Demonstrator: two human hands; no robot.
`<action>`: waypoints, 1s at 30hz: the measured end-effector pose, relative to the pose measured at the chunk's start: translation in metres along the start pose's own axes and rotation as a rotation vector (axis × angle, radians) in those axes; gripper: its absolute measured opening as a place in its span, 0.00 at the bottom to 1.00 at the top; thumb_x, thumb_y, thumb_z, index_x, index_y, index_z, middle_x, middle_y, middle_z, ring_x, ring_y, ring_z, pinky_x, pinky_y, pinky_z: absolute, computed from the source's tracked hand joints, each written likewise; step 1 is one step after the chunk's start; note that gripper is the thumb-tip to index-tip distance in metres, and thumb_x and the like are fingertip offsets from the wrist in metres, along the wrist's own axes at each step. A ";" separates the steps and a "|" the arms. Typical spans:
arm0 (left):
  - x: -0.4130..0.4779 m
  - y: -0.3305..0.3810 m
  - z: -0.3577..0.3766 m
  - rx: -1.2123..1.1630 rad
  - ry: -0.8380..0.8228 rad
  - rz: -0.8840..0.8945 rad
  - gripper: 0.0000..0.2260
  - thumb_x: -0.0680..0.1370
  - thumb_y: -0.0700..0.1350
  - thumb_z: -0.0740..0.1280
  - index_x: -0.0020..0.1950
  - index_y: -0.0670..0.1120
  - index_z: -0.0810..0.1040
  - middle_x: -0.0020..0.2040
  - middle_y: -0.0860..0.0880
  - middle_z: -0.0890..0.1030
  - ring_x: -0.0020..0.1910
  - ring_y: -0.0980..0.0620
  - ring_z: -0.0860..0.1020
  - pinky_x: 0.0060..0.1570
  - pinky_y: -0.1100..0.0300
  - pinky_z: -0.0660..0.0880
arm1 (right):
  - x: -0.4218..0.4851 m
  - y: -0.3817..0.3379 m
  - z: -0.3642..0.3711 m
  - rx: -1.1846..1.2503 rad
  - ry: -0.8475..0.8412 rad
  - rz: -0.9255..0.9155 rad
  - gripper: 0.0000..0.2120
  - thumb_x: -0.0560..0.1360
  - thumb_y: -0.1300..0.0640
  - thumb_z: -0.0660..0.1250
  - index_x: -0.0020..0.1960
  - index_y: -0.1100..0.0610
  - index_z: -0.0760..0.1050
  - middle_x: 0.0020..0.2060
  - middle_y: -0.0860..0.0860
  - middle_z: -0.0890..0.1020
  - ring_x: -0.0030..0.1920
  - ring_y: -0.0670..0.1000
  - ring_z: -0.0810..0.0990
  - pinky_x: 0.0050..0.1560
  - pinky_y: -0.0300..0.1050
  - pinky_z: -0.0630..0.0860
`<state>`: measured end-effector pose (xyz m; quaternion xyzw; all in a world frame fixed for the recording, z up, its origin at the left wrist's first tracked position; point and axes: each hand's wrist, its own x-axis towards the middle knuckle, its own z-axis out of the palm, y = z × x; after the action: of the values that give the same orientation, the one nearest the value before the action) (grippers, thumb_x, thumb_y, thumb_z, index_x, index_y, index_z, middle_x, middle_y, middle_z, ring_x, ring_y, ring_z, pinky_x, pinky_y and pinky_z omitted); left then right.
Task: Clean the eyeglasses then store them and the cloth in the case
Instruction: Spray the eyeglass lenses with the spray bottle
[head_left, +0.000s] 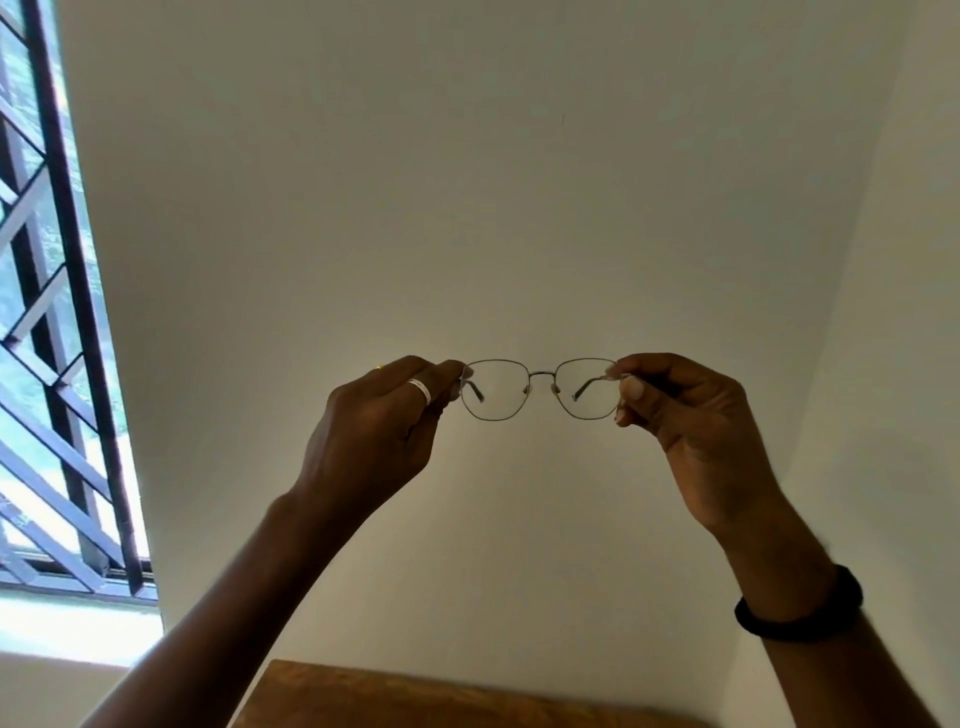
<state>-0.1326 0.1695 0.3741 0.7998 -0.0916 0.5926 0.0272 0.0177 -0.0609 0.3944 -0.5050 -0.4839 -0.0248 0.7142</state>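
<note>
Wooden desk (415, 696) edge sits lowest. Above it, left hand (374, 431) and right hand (696, 426) each pinch one end of the single eyeglasses (540, 387), against the wall (467, 182). One barred window (52, 312) off left.

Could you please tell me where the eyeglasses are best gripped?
At the outer corners of the eyeglasses, by the hinges, coming from each side, as the left hand and right hand do: the thin wire frame offers a pinch there, keeping fingers off the lenses.

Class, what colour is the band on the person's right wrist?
Black. The wristband shows best in the head view, on the right arm.
</note>
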 end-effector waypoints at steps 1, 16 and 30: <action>-0.001 -0.004 -0.002 -0.001 -0.006 0.005 0.11 0.79 0.36 0.67 0.60 0.38 0.83 0.46 0.47 0.86 0.42 0.47 0.85 0.37 0.52 0.82 | -0.002 0.002 0.004 -0.005 0.011 0.004 0.19 0.63 0.42 0.77 0.49 0.52 0.84 0.46 0.54 0.85 0.38 0.52 0.79 0.43 0.44 0.78; -0.063 -0.053 -0.006 -0.118 -0.090 -0.043 0.10 0.77 0.30 0.71 0.58 0.35 0.84 0.46 0.44 0.87 0.42 0.49 0.86 0.41 0.56 0.83 | -0.050 0.063 0.060 0.087 0.175 0.098 0.17 0.77 0.53 0.67 0.64 0.58 0.75 0.43 0.57 0.79 0.41 0.54 0.78 0.43 0.45 0.78; -0.139 -0.059 -0.008 -0.040 -0.163 -0.230 0.10 0.79 0.32 0.69 0.59 0.35 0.83 0.46 0.44 0.87 0.44 0.52 0.85 0.45 0.64 0.81 | -0.354 0.280 0.189 -0.813 -0.378 0.300 0.49 0.68 0.45 0.74 0.78 0.43 0.46 0.76 0.55 0.60 0.73 0.54 0.63 0.65 0.55 0.73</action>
<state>-0.1687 0.2441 0.2476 0.8497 -0.0131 0.5168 0.1031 -0.1499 0.0560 -0.0504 -0.8037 -0.4782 -0.0167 0.3537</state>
